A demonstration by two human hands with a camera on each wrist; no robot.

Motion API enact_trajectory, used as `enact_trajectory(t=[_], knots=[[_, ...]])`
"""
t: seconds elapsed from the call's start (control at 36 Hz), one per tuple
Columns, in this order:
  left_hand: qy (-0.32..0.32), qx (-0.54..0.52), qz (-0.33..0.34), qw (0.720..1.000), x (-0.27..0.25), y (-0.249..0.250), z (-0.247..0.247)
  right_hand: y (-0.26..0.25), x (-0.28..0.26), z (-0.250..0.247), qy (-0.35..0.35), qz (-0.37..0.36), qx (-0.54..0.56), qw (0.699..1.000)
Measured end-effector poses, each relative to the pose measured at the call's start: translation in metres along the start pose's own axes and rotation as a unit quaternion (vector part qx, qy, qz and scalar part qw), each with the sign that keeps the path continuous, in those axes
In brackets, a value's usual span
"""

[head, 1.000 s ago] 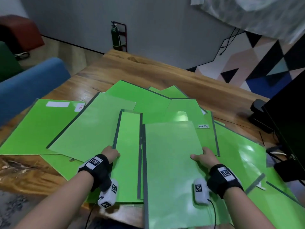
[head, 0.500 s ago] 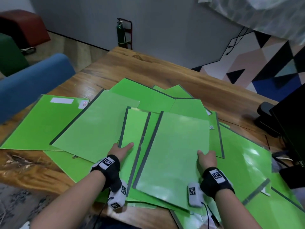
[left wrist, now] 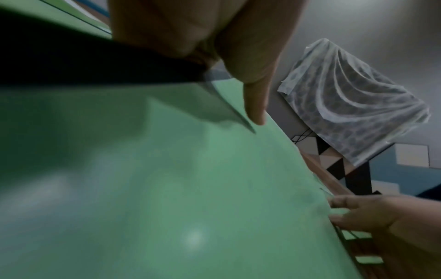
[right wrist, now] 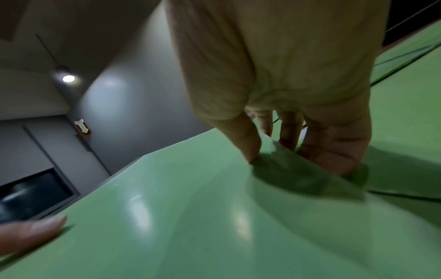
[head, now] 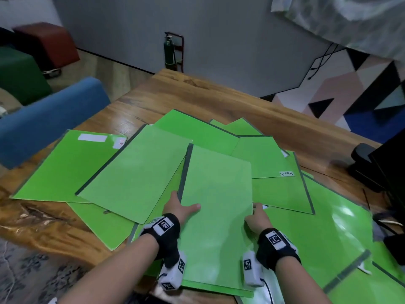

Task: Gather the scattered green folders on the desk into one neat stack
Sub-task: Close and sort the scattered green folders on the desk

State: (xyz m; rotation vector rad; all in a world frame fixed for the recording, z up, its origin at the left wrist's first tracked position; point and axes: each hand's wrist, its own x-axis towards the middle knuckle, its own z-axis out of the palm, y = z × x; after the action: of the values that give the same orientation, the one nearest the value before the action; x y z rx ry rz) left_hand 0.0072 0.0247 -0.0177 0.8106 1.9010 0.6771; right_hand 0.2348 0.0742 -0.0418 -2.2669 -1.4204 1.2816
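Hands frame the top folder (head: pixel 215 207) at the near middle of the desk (head: pixel 197 95): the left hand (head: pixel 178 208) grips its dark spine edge, thumb lying on the cover and the other fingers hidden under or behind that edge, while the right hand (head: pixel 256 220) pinches the opposite long edge, thumb on top and fingers (right wrist: pixel 331 151) curled beneath, as the right wrist view shows. This folder lies on a small pile of others close to the person, with more green folders (head: pixel 135 172) fanned out to the left, far side and right, among them one labelled "Permits" (head: pixel 266 157). To do this step well, the person should probably lower the folder flat, square its spine against the spines below, and tap both long edges before letting go, since glossy covers are likely to slide. The folder's long axis runs away from the person, leaning slightly leftward at the far end; its spine is on the left and its open edge faces right
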Motion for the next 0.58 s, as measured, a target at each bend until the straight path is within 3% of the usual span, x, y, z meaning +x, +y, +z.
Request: enact_trajectory(t=[0.22,0.33,0.42,0.5,0.53,0.58], knots=[[0.031,-0.024,0.103,0.994,-0.012,0.009,-0.010,0.004,-0.032,-0.015,-0.026,0.033,0.188,0.981],[0.028,-0.050,0.136,0.989,-0.020,0.014,-0.010,-0.008,-0.050,-0.017,-0.046,0.002,0.285,0.957],[-0.013,-0.046,0.147,0.988,-0.014,0.020,-0.011,-0.014,-0.052,-0.020,0.002,0.000,0.347,0.938],[-0.094,0.023,0.126,0.987,0.001,0.025,-0.017,-0.012,-0.042,-0.028,0.067,-0.014,0.334,0.940],[-0.099,0.067,0.119,0.986,0.010,0.024,-0.019,-0.012,-0.039,-0.031,0.082,-0.020,0.328,0.941],[-0.050,0.180,0.108,0.976,0.029,0.018,-0.026,-0.011,-0.035,-0.040,0.116,-0.042,0.307,0.944]])
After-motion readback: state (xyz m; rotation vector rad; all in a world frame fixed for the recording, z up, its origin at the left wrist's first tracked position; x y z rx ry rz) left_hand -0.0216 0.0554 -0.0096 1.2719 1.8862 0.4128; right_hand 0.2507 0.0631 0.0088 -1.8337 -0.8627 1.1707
